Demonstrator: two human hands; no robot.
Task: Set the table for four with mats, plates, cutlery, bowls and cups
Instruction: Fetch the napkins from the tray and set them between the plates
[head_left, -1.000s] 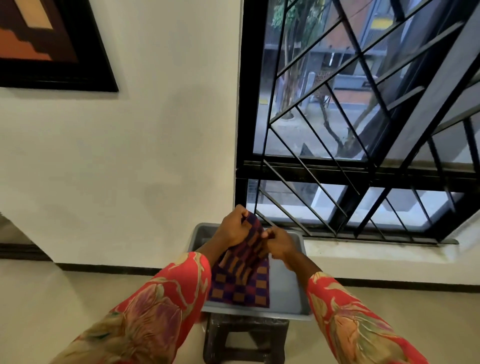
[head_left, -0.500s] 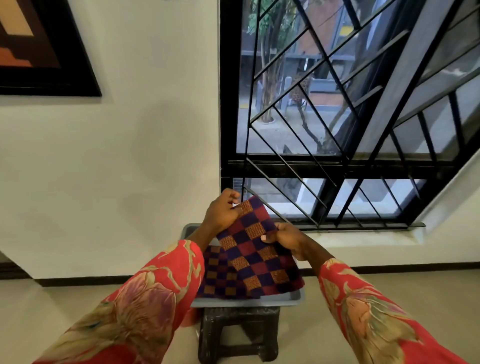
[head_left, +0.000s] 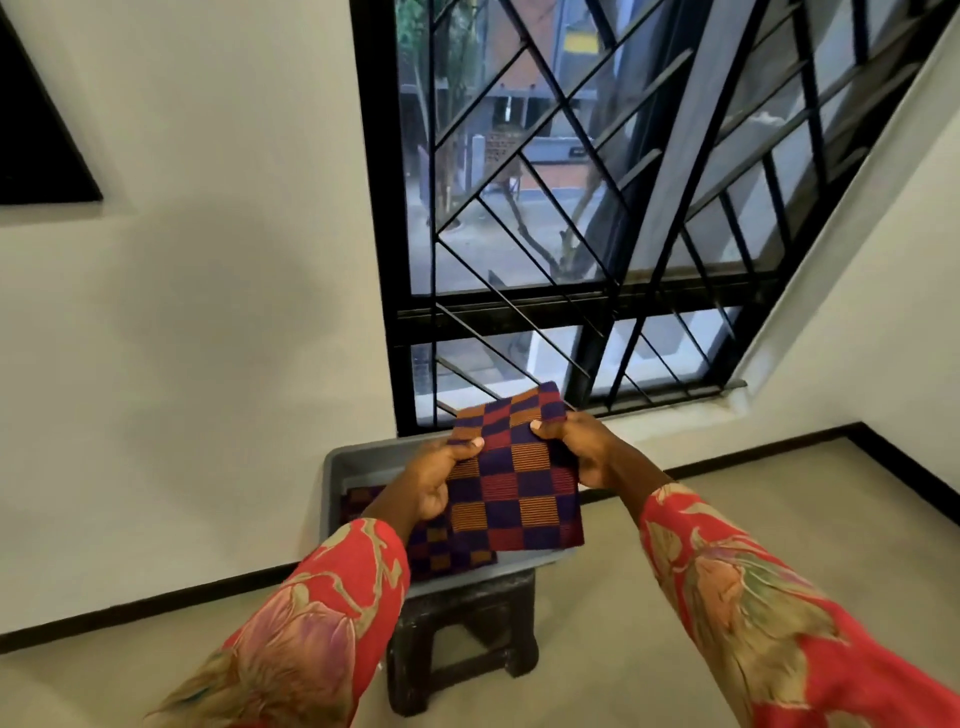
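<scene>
- The left hand (head_left: 434, 480) pinches the left edge of a checked mat (head_left: 514, 473), thumb on top; its other fingers are hidden under the cloth.
- The right hand (head_left: 582, 447) grips the mat's right edge the same way, thumb on the top face, fingers out of sight beneath.
- The mat is held up flat, above a grey tub (head_left: 343, 462) on a dark stool (head_left: 462, 639).
- More checked mats (head_left: 441, 551) lie in the tub, half covered by the left sleeve (head_left: 332, 597) and the raised mat; how many, I cannot tell.
- The tub's right wall is hidden behind the mat.
- A dark picture frame (head_left: 36, 145) is cut off at the left edge.
- Compared with 0.5 s ago, the mat sits higher and flatter, clear of the pile, with the hands now on opposite edges.
- The window grille (head_left: 597, 208) fills more of the view than before.
</scene>
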